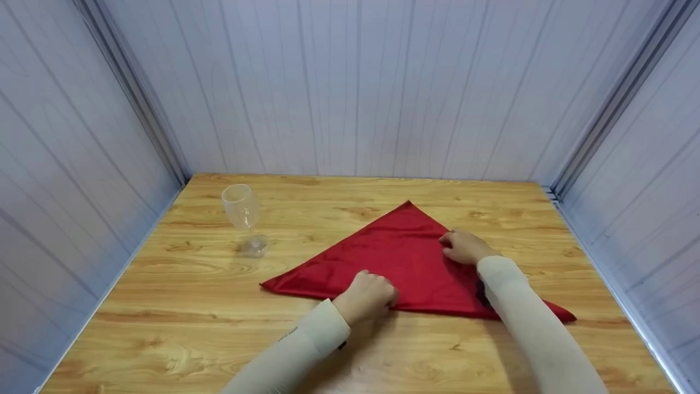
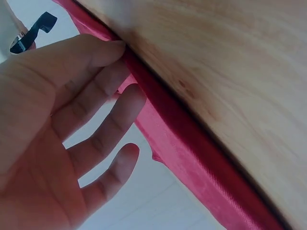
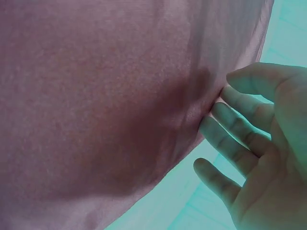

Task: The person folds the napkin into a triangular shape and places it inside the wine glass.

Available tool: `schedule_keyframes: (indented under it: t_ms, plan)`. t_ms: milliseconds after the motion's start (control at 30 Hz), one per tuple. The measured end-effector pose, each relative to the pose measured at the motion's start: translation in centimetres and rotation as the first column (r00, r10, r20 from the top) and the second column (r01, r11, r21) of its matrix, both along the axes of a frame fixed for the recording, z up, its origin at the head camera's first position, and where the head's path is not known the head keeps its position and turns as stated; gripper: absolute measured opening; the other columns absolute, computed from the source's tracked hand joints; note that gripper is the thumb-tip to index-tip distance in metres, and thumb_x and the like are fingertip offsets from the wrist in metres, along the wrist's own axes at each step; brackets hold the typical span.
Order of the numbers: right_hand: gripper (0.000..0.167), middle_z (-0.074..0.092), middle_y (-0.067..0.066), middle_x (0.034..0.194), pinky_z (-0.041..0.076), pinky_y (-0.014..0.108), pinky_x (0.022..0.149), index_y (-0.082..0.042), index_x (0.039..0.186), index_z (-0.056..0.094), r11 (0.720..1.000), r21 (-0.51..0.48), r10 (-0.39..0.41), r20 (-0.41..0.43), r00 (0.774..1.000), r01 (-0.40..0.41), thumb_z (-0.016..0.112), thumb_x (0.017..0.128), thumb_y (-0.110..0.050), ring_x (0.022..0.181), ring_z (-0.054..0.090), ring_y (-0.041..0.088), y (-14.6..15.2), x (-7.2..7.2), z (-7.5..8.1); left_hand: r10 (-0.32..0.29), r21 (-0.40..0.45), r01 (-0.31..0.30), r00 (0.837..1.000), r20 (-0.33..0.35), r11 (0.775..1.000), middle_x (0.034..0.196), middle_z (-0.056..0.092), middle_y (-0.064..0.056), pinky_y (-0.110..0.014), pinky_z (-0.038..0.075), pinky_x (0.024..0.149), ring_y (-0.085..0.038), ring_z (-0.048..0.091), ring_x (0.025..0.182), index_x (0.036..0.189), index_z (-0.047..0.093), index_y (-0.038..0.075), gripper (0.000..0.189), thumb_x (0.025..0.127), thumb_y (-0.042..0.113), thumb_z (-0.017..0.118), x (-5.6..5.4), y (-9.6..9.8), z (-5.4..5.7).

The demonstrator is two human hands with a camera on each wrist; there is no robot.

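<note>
A red cloth napkin (image 1: 410, 257) lies on the table as a wide triangle, its point toward the back and its long folded edge toward the front. At the middle of that front edge, my left hand (image 1: 367, 295) pinches the fold between thumb and index finger (image 2: 108, 76); the other fingers are spread loosely in the left wrist view. My right hand (image 1: 465, 247) is over the napkin's right slanting edge. In the right wrist view, several of its fingertips (image 3: 218, 109) touch the cloth, while the thumb (image 3: 254, 79) stands apart from them. My right forearm covers part of the napkin's right corner.
A clear stemmed glass (image 1: 240, 207) stands upright at the back left of the wood-grain table (image 1: 180, 328), apart from the napkin. Pale panel walls (image 1: 339, 98) close off the back and both sides.
</note>
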State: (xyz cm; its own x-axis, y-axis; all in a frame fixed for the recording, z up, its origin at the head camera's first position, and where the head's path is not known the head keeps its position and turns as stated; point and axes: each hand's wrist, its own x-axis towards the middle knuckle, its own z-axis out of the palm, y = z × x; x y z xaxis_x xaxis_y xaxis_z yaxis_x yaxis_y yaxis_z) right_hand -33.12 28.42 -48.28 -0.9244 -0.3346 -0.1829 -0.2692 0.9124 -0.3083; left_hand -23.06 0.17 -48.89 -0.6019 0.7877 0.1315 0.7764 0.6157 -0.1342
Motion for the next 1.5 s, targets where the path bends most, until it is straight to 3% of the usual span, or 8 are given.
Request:
schedule_keyframes:
  t_ms: [167,300,633,1000,1200,1500]
  plan:
    - [0.044,0.038,0.034,0.148,0.031,0.057,0.11,0.005,0.138,0.054,0.999,0.009,-0.042,0.015,0.999,0.042,0.051,0.099,-0.014,0.137,0.036,0.048,-0.1,-0.1,-0.1,0.049,0.001,-0.049,0.998,-0.024,0.999,0.059,0.06,0.012,-0.03,0.033,0.05,-0.01,0.056,0.056,0.06,0.068,0.029,0.03,0.079,0.006,0.073,-0.6,0.1,-0.1]
    - [0.047,0.038,0.032,0.147,0.033,0.056,0.109,0.006,0.141,0.051,0.998,-0.003,-0.066,0.005,0.998,0.066,0.052,0.098,-0.014,0.135,0.039,0.047,-0.2,-0.3,-0.2,0.085,0.016,-0.085,0.996,-0.026,0.996,0.064,0.065,0.012,-0.029,0.036,0.051,-0.01,0.059,0.058,0.068,0.075,0.032,0.031,0.079,0.003,0.072,-1.3,0.2,0.0]
    - [0.052,0.035,0.028,0.15,0.033,0.055,0.109,0.003,0.148,0.043,0.993,0.008,-0.118,0.022,0.993,0.118,0.05,0.1,-0.015,0.139,0.035,0.045,-0.7,-0.6,-0.4,0.17,0.018,-0.172,0.982,0.084,0.985,0.079,0.072,0.01,-0.035,0.053,0.055,-0.015,0.068,0.072,0.083,0.081,0.03,0.019,0.083,0.011,0.078,-3.4,0.1,0.0]
    - [0.055,0.031,0.031,0.153,0.025,0.055,0.114,0.007,0.151,0.035,0.994,-0.002,-0.107,0.064,0.992,0.108,0.046,0.101,-0.015,0.143,0.027,0.045,-0.9,-1.3,-0.5,0.246,0.067,-0.259,0.957,0.155,0.964,0.083,0.073,0.007,-0.038,0.055,0.059,-0.021,0.068,0.074,0.085,0.082,0.027,0.017,0.084,0.011,0.076,-5.0,-0.2,0.1]
    - [0.058,0.024,0.032,0.156,0.02,0.055,0.116,0.006,0.153,0.03,0.994,0.003,-0.111,0.099,0.989,0.111,0.044,0.102,-0.017,0.145,0.021,0.045,-0.7,-1.5,-0.7,0.286,0.094,-0.303,0.945,0.159,0.948,0.081,0.072,0.005,-0.04,0.055,0.059,-0.023,0.068,0.073,0.081,0.081,0.025,0.017,0.084,0.01,0.074,-5.8,-0.5,0.0]
    - [0.059,0.022,0.032,0.157,0.022,0.056,0.115,0.005,0.154,0.029,0.994,0.01,-0.109,0.135,0.985,0.109,0.045,0.102,-0.018,0.145,0.021,0.046,-0.5,-1.6,-0.3,0.324,0.12,-0.346,0.93,0.172,0.93,0.082,0.072,0.003,-0.042,0.056,0.061,-0.025,0.068,0.075,0.079,0.08,0.023,0.013,0.084,0.012,0.075,-6.9,-1.2,-0.3]
